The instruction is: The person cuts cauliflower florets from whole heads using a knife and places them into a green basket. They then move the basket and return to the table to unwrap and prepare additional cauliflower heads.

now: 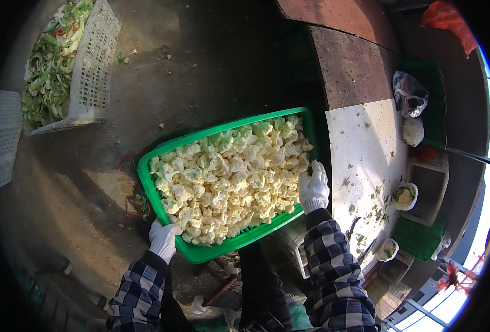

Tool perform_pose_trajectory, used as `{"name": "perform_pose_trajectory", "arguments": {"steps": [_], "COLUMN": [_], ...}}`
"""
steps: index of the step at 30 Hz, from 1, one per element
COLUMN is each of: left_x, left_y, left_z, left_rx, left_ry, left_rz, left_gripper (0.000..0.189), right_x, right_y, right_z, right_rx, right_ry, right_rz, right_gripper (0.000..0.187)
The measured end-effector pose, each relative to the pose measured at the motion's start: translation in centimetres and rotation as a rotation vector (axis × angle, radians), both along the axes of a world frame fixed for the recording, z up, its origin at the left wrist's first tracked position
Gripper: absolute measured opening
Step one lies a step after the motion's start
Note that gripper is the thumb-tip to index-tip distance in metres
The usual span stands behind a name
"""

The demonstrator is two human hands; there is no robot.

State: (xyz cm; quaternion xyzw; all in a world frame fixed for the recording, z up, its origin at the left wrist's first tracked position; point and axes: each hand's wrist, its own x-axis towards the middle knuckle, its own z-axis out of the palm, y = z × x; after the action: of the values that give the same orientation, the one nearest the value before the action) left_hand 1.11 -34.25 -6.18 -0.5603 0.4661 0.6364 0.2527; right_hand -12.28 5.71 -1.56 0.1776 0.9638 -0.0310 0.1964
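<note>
A green plastic basket (245, 245) full of cut cauliflower florets (238, 182) is before me, tilted a little with its right end farther away. My left hand (164, 240), in a white knitted glove, grips the basket's near left corner, the thumb over the rim. On the opposite end, my right hand (314, 189), gloved alike, holds the right rim with its fingers pointing away from me. Both palms and the outer sides of the rim are partly hidden. The florets heap close to the rim, and a strip of slatted basket floor shows along the near side.
A white crate (95, 79) of leaf trimmings stands on the floor at the far left. Along the right runs a worktable (365, 141) with leaf scraps, a knife (353, 226) and netted cauliflower heads (405, 196). Below the basket are a white crate (301, 259) and a low stool (224, 290).
</note>
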Motion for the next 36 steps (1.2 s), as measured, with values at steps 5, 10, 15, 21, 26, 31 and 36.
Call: {"name": "perform_pose_trajectory", "arguments": {"steps": [5, 10, 15, 21, 26, 31, 36], "left_x": [0.1, 0.6, 1.1, 0.8, 0.2, 0.9, 4.3], "left_y": [-3.5, -4.3, -3.5, -4.6, -6.1, -6.7, -5.9], "left_z": [-1.7, -2.4, -2.4, -2.5, -1.8, -3.4, -4.3], "left_rx": [-0.242, -0.278, -0.372, -0.474, -0.416, -0.354, -0.386], "left_ry": [-0.204, -0.209, -0.191, -0.141, -0.304, -0.293, -0.192], "left_rz": [0.015, -0.025, -0.05, -0.406, -0.36, -0.27, -0.195], "left_gripper": [0.043, 0.048, 0.037, 0.036, 0.044, 0.043, 0.05], "right_x": [-2.8, -4.8, -5.7, -6.1, -5.3, -3.7, -2.5], "right_y": [0.2, 3.2, 5.3, 3.9, 2.8, 1.6, -0.7], "right_z": [-2.3, -5.9, -8.7, -8.4, -4.8, -1.8, -1.1], "right_rx": [-0.054, -0.268, -0.653, -0.994, -0.912, -0.903, -0.98], "right_ry": [-0.036, -0.301, -0.246, -0.152, -0.155, -0.097, 0.048], "right_rz": [-0.161, -0.382, -0.586, -0.84, -0.748, -0.72, -0.676], "right_gripper": [0.06, 0.048, 0.044, 0.028, 0.029, 0.028, 0.021]}}
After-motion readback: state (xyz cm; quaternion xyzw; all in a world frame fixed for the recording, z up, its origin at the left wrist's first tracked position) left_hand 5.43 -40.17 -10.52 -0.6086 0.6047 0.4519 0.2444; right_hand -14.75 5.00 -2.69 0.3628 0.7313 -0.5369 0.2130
